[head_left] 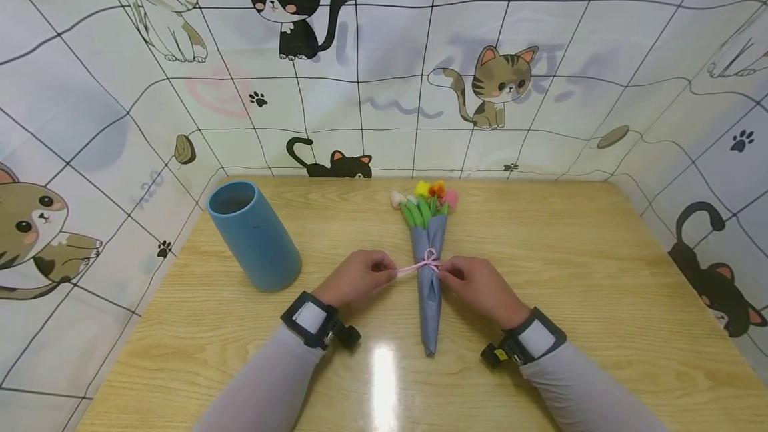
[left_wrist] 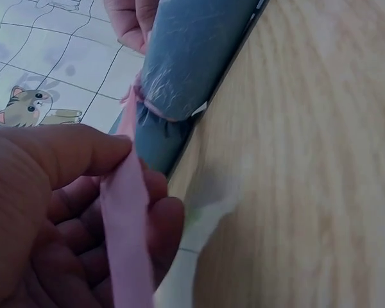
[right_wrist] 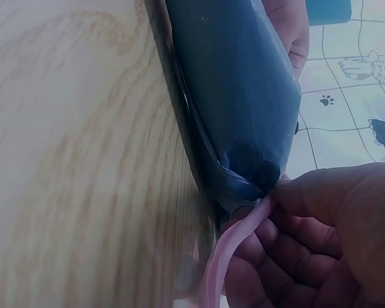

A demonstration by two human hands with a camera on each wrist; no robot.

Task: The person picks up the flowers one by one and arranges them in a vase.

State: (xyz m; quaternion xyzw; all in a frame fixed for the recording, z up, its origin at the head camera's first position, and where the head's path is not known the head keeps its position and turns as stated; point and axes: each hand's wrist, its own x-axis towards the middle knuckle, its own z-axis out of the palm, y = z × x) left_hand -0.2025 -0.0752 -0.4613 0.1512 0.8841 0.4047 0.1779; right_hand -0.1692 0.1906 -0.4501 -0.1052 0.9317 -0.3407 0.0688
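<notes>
A bouquet of tulips (head_left: 425,209) in blue-grey wrapping paper (head_left: 429,305) lies on the table, blooms toward the back. Round its middle runs a pink ribbon (head_left: 429,260), tied with a small loop on top. My left hand (head_left: 362,279) pinches one ribbon end between thumb and forefinger, drawn out to the left; in the left wrist view the ribbon (left_wrist: 127,218) hangs on past the fingers. On the other side my right hand (head_left: 483,287) pinches the ribbon close to the knot, and its tail (right_wrist: 228,250) trails across the fingers in the right wrist view.
A tall blue vase (head_left: 255,239) stands at the left of the wooden table (head_left: 576,239). Behind and beside the table hangs a cat-patterned cloth (head_left: 396,45). Each wrist wears a black camera strap (head_left: 312,319).
</notes>
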